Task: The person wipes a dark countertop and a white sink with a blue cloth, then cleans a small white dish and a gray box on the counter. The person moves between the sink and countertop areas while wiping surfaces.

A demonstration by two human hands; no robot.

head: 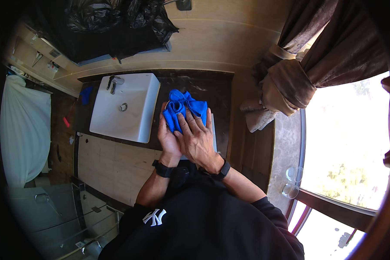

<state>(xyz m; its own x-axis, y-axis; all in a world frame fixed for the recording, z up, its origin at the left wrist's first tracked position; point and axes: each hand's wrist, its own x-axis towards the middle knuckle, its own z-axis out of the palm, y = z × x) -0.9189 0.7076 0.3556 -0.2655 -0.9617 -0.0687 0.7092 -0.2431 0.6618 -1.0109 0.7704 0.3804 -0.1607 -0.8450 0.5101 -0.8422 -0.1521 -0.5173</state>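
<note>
A bunched blue cloth [195, 107] is between my two hands, in front of my chest and above the dark countertop [219, 94]. My left hand [169, 141] cups it from below and the left side. My right hand [196, 141] lies over its near part, fingers spread along the folds. Anything inside the folds is hidden. A pale flat-edged thing [214, 130] shows past the right hand; what it is I cannot tell. To the left stands a white rectangular washbasin [136, 113] with a chrome tap [114, 84].
Another blue cloth [86, 95] lies on the counter left of the basin. Black plastic sheeting [117, 32] hangs on the wall. Tied brown curtains [289, 81] flank the window at right. Two clear glasses [291, 191] stand on the sill. A glass panel [42, 211] is at lower left.
</note>
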